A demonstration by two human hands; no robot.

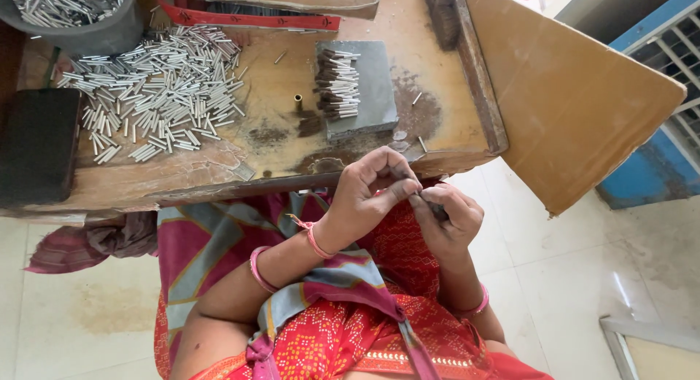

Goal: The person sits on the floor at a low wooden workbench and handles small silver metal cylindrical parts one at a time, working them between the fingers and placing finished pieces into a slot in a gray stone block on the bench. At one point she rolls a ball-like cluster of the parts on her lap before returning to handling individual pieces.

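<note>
Pinching a small dark piece [436, 211] between both hands | left hand [368, 194] and right hand [448, 219] are touching, fingertips pressed together | silver tubes [157, 95] are lying at ten o'clock (loose heap) on the wooden table [277, 139].

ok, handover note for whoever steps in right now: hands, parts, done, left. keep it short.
Left hand: fingers pinched together with the right hand's, on a small dark piece; what it is cannot be told.
Right hand: closed around the same dark piece, held above the lap at the bench edge.
Parts: loose silver tubes spread on the wooden bench; more in the grey tub.
Done: a row of dark-tipped tubes lies on the grey block.
Left: the loose pile; one brass-coloured tube stands alone.
</note>
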